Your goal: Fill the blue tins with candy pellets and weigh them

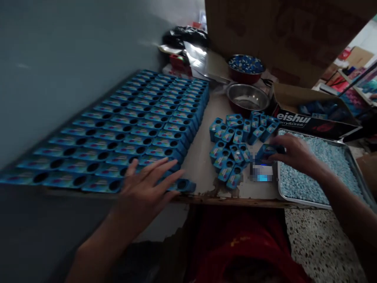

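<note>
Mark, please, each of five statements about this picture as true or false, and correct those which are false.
1. The right hand holds a small blue box. True.
2. The left hand grips a metal bowl. False: it is spread, palm down, over the near end of the rows of blue boxes.
3. The tray contains pale blue pellets. True.
4. The open carton stands left of the rows. False: it stands to their right, behind the tray.
5. Loose blue boxes are grouped between the rows and the tray. True.
</note>
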### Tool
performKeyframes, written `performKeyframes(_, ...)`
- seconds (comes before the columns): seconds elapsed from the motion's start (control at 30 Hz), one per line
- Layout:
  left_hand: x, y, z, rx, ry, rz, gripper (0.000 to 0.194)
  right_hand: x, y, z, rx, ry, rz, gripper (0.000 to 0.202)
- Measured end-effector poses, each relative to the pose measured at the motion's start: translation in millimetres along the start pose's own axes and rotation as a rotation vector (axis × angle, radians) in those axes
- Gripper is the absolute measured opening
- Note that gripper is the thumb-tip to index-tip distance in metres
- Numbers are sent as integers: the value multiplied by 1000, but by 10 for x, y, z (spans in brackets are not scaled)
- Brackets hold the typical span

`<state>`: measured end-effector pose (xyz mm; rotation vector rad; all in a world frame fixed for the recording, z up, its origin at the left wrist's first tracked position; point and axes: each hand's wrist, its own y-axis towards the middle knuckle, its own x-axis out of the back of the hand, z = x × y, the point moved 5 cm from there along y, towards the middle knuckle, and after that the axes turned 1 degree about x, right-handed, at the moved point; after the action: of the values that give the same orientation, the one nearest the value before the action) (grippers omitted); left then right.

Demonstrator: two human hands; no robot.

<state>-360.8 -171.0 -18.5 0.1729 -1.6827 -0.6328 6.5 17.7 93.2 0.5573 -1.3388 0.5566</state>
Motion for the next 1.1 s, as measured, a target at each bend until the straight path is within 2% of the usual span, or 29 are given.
performKeyframes(0.07,69,107,-181,-5,-22,-57,30,-310,-130,-115,-35,-81,59,22)
performKeyframes(0.13,86,205,-433,-16,-73,-74,33,-575,-192,-212,-59,-133,101,19)
performKeyframes(0.23,-48,296,-784,36,-200,-112,46,-791,-231,-376,-52,-43,86,26)
performKeyframes(0.3,-261,296,-922,164,-307,-179,54,-802,-276,-532,-15,75,2,41)
performKeyframes(0.37,-565,246,-990,353,-430,-247,59,-739,-382,-764,-4,143,-138,54)
performKeyframes(0.47,-1049,134,-1067,587,-627,-336,61,-680,-708,-1264,-147,101,-316,58)
performKeyframes(0.53,-1290,95,-1136,640,-721,-358,67,-776,-1004,-1583,-259,18,-272,61)
performKeyframes(0.63,-1483,131,-1241,615,-750,-306,90,-1059,-1420,-1858,-288,-103,-67,71)
performKeyframes(0.7,-1537,193,-1276,620,-698,-272,114,-1206,-1591,-1908,-270,-164,6,69)
performKeyframes(0.77,-1566,278,-1271,649,-609,-272,127,-1272,-1644,-1896,-262,-217,38,59)
performKeyframes(0.97,-1752,674,-1099,655,-481,-345,131,-1204,-1525,-1746,-229,-260,132,49)
performKeyframes(1.1,-1883,858,-953,651,-512,-355,131,-1199,-1519,-1764,-339,-183,131,37)
